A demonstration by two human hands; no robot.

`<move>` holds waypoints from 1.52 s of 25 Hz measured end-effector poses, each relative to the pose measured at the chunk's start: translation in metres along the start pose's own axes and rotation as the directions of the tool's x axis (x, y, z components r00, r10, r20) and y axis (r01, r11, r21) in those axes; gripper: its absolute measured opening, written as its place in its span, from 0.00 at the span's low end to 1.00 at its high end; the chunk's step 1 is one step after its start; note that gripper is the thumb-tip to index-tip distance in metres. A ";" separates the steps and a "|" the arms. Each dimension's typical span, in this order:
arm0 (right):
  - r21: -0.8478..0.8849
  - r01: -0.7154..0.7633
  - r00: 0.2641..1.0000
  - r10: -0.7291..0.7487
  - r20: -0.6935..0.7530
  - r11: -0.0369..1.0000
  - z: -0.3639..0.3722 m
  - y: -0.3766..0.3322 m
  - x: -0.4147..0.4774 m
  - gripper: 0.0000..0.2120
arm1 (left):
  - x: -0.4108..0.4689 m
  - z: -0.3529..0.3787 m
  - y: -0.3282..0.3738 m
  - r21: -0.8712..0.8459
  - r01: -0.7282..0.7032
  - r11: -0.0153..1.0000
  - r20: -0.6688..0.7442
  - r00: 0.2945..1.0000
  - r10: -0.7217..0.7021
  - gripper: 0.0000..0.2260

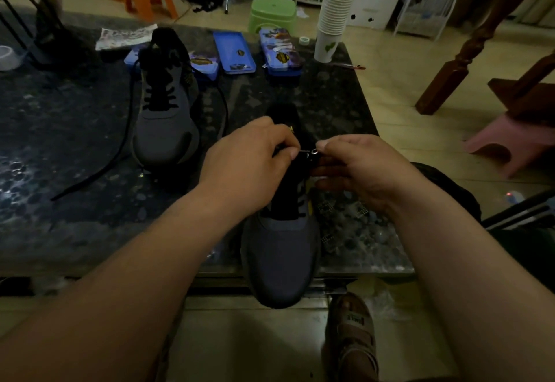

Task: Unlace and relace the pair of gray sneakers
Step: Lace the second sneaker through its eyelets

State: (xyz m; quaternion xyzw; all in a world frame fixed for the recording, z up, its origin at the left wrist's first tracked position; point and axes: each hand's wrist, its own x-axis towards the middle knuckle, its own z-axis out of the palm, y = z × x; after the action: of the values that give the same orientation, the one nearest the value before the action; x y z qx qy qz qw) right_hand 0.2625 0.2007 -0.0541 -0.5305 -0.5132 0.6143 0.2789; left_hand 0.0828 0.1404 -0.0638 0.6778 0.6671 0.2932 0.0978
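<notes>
The near sneaker (279, 255) lay on the table (60, 141), toe past its front edge. The left hand (249, 165) pinched a lace tip (300, 151) at an eyelet. The right hand (360, 168), fingers curled, gripped that sneaker's eyelet edge. The far sneaker (163, 129) stood half laced, its lace (120, 141) trailing across the table. Behind, a blue tray (234, 51) lay open, contents unclear, beside a shut case (280, 51). Cups (335, 12) stood nested in a stack.

Near sneaker (280, 249) lace (301, 150) mostly hidden under hands (246, 165), seemingly.
</notes>
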 end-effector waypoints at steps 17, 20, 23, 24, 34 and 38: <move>0.033 -0.020 0.999 0.018 0.037 0.999 -0.004 0.000 0.000 0.08 | 0.004 0.002 0.008 0.265 -0.051 0.963 0.003 0.999 0.052 0.08; 0.025 -0.018 0.999 0.017 0.029 1.000 -0.003 -0.001 -0.001 0.08 | 0.006 0.004 0.007 0.223 -0.040 0.974 0.005 0.999 0.039 0.07; 0.001 -0.004 1.000 0.004 0.019 1.000 0.001 -0.001 -0.001 0.09 | 0.007 0.007 0.007 0.205 -0.041 0.978 0.013 0.999 0.039 0.07; -0.015 0.006 1.000 -0.005 0.024 1.000 0.001 0.000 0.000 0.10 | 0.007 0.007 0.007 0.204 -0.035 0.978 0.013 0.999 0.033 0.07; -0.167 0.089 0.995 -0.095 -0.025 0.982 0.008 0.008 -0.005 0.06 | 0.010 0.009 0.005 0.216 -0.032 0.976 0.061 0.998 0.020 0.09; -0.133 0.064 0.997 -0.068 -0.028 0.989 0.010 0.007 -0.006 0.07 | 0.010 0.006 0.005 0.220 -0.048 0.974 0.090 0.996 0.029 0.08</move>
State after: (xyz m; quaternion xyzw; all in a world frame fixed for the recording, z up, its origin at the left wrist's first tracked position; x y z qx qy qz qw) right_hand 0.2558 0.1898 -0.0589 -0.5403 -0.5656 0.5607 0.2716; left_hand 0.0896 0.1511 -0.0638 0.7093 0.6777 0.1891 0.0445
